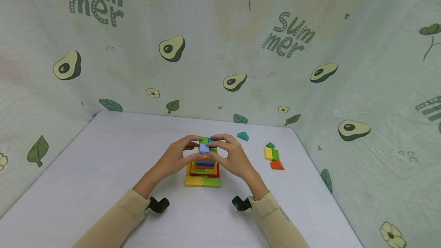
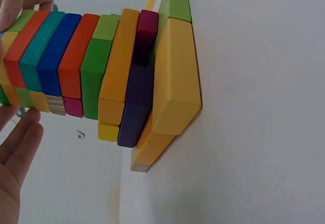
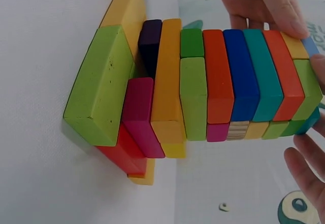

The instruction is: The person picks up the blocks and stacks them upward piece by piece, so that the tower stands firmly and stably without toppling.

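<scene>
A tall tower of colored wooden blocks (image 1: pixel 205 165) stands on the table, wider at its base, with thin layers above. A light blue block (image 1: pixel 204 149) lies at the front of its top, a green block (image 1: pixel 204 140) and a teal block (image 1: pixel 211 139) behind it. From the left, my left hand (image 1: pixel 179 155) touches the tower's top with fairly straight fingers, its thumb near the light blue block. My right hand (image 1: pixel 234 156) is bent around the right side of the top, finger and thumb at the light blue block's right edge. Fingers partly hide the upper layers.
Right of the tower lie a yellow block (image 1: pixel 268 153), a green block (image 1: pixel 275 154), an orange block (image 1: pixel 277 165) and a small dark green block (image 1: pixel 270 145). A teal piece (image 1: pixel 242 136) lies farther back. Patterned cloth (image 1: pixel 206 102) hangs behind the white table (image 1: pixel 103 171).
</scene>
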Motion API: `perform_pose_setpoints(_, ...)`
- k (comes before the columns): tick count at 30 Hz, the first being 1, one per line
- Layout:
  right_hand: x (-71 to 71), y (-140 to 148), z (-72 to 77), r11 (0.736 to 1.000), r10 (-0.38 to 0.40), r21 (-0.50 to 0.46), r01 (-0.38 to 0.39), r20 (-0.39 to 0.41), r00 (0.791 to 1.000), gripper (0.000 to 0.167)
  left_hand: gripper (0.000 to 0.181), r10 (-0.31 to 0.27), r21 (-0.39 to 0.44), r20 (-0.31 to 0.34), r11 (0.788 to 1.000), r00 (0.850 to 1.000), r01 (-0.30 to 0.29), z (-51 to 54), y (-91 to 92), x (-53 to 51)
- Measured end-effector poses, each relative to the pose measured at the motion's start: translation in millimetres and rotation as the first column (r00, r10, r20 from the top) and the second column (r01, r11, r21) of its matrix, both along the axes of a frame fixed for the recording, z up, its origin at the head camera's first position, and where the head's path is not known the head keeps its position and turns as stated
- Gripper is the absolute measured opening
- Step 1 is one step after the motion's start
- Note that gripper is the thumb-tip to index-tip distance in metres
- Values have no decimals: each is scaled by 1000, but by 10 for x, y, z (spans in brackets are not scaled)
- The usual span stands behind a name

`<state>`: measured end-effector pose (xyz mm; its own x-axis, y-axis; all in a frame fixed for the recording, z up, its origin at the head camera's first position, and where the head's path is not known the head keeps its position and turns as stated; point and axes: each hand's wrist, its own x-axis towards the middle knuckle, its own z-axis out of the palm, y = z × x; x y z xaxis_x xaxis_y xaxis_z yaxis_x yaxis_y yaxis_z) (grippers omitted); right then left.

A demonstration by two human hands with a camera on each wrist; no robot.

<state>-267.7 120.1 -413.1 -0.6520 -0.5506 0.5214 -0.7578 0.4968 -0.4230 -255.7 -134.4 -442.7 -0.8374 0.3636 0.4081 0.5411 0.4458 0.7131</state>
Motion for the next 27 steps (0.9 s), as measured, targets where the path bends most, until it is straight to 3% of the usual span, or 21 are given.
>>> perform_pose_setpoints(27,-10,-20,-35,1000,7,-18,-7,1,1000,32,58,15,9,-21,1000,1000,-14,-31,14,1)
